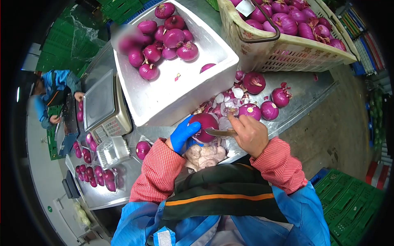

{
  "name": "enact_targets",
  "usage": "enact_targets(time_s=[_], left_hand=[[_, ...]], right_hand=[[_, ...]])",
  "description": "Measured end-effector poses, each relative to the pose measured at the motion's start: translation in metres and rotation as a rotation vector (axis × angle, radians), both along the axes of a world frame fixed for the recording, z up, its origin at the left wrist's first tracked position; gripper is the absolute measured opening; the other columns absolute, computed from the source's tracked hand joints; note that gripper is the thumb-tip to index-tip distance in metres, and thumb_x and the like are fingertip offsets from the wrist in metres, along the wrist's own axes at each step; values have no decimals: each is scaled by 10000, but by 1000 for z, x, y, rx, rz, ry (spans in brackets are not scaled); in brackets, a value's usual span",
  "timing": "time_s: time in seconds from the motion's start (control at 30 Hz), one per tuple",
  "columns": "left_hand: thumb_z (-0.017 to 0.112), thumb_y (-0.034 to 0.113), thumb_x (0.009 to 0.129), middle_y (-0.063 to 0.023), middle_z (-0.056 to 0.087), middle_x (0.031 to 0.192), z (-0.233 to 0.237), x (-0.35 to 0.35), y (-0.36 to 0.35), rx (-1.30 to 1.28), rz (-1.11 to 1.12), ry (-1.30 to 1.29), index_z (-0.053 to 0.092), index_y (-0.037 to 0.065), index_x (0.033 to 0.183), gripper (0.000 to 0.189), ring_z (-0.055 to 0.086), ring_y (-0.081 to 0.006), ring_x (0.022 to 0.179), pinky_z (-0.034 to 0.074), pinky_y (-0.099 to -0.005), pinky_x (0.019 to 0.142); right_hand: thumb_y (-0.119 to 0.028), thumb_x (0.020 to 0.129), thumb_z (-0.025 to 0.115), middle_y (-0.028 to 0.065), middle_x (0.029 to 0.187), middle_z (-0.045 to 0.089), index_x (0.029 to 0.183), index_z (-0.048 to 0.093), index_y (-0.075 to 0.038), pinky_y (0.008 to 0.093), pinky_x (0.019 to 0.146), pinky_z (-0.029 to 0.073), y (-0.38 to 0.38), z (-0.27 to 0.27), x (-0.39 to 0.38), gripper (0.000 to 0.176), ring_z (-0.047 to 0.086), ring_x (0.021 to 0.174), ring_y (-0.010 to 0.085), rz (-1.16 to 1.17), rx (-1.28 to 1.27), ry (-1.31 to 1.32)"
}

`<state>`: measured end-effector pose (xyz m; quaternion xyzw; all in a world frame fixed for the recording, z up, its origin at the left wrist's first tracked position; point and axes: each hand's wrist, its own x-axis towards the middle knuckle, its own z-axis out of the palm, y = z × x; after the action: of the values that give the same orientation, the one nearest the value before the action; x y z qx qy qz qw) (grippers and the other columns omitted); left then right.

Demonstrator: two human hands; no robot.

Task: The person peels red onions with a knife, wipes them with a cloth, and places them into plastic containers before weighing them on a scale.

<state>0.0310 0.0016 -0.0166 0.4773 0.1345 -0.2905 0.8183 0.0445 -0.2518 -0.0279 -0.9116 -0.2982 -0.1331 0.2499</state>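
Observation:
My left hand (184, 134), in a blue glove, grips a large red onion (204, 126) above the near edge of the metal table. In my bare right hand (249, 134) is a small curved knife (219, 132), its blade reaching left against the onion. Beyond the hands lie onion peelings (230, 98) beside the white foam box. Several loose onions (269, 110) rest just past my right hand. Below the held onion sits a crumpled cloth (204, 157).
A white foam box (180, 88) holds several onions. At the upper right stands a crate (283, 53) full of onions. On the left are a scale (107, 108), a clear tray (113, 151), packed onions (96, 176) and another person (57, 88). Green crates (349, 205) stand lower right.

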Motion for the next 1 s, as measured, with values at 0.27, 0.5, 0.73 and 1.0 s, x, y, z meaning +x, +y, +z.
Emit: enact_targets(time_s=[0.27,0.5,0.73,1.0], left_hand=[[702,348,889,-100,647,1180,-4,3,-3,160,2,-30,485,54,1370,604,663,-207,1016,588,-308,686],[696,366,882,-87,645,1175,-24,9,1,164,48,14,485,77,1375,608,666,-194,984,581,-299,653],[703,325,865,-102,642,1192,-19,-3,-4,114,133,-1,454,53,1387,639,679,-221,987,602,-314,655],[725,232,842,-163,541,1338,-23,-2,-4,-185,161,-66,386,42,1432,706,591,-316,1192,545,-455,967]], right_hand=[[-146,841,673,110,830,577,1182,647,-64,396,642,486,17,-11,-10,352,598,721,305,-98,165,234],[-331,1019,431,230,989,676,1171,616,-35,486,790,498,38,-14,-17,380,638,900,436,-110,348,867],[-360,1029,397,243,1013,672,1186,606,-40,482,811,487,20,-25,-5,414,629,959,438,-197,285,905],[-286,966,554,194,1017,680,1233,583,-68,433,761,522,16,-2,-16,346,666,925,359,-194,434,699]])
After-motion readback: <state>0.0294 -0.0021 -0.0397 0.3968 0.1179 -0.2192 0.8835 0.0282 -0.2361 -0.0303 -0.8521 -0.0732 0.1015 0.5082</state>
